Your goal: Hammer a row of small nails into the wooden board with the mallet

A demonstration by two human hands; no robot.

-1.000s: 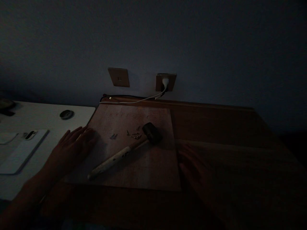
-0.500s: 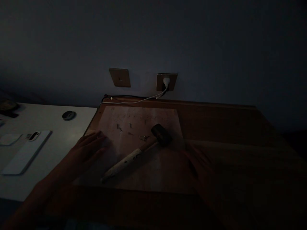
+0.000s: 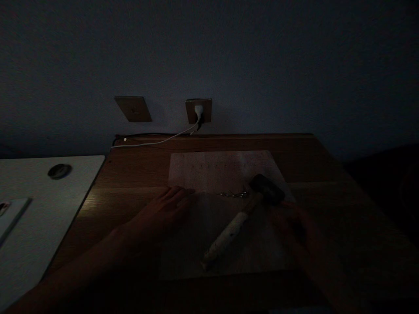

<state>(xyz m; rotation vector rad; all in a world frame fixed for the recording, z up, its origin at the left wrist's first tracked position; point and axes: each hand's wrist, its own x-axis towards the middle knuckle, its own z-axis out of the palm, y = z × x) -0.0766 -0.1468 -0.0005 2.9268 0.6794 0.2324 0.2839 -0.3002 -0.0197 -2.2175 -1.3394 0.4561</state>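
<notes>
The room is very dim. A flat wooden board [image 3: 209, 168] lies on a brown wooden table [image 3: 343, 209]. On the board rests a mallet [image 3: 244, 213] with a dark head and a pale handle, and a few small nails [image 3: 233, 194] lie beside its head. My left hand [image 3: 165, 209] is laid flat, fingers apart, on the board's left edge. My right hand [image 3: 294, 222] rests on the board's right edge, just right of the mallet head; its fingers are hard to make out in the dark.
A white table [image 3: 36, 213] adjoins on the left, with a small round dark object [image 3: 59, 171] and a white device [image 3: 9, 213] at its edge. On the wall are a switch plate [image 3: 133, 108] and a socket [image 3: 198, 110] with a white plug and cable [image 3: 153, 142].
The board, with the mallet and nails on it, has slid right across the brown table, away from the white table. Both hands went with it. The nails have rolled together near the mallet head.
</notes>
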